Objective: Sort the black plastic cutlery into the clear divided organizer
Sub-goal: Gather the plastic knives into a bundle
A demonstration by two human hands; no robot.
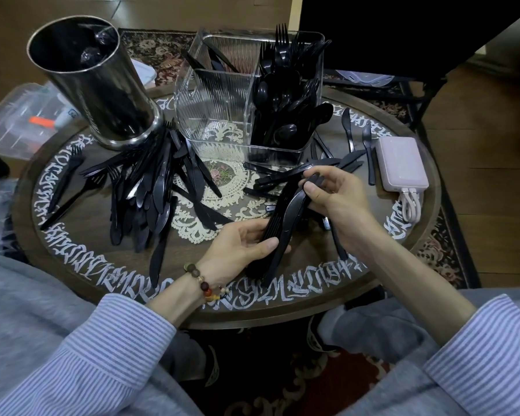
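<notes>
While I watch the head view, one clear organizer [222,94] stands on the round table [297,298], forks and spoons in its right side. One loose heap [150,187] lies left (too many to count). My left hand [246,244] grips a bundle of knives [278,226]; my right hand [333,196] pinches its top end.

Two bare forearms reach forward from striped blue-and-white sleeves pushed back from the wrists. The left hand [246,241] lies palm up, fingers curled, thumb pressed across a bundle of black knives [278,223] that it grips. A beaded bracelet [206,283] circles the left wrist. The right hand [333,193] comes in from the right, its thumb and fingertips pinching the far end of the same bundle.
</notes>
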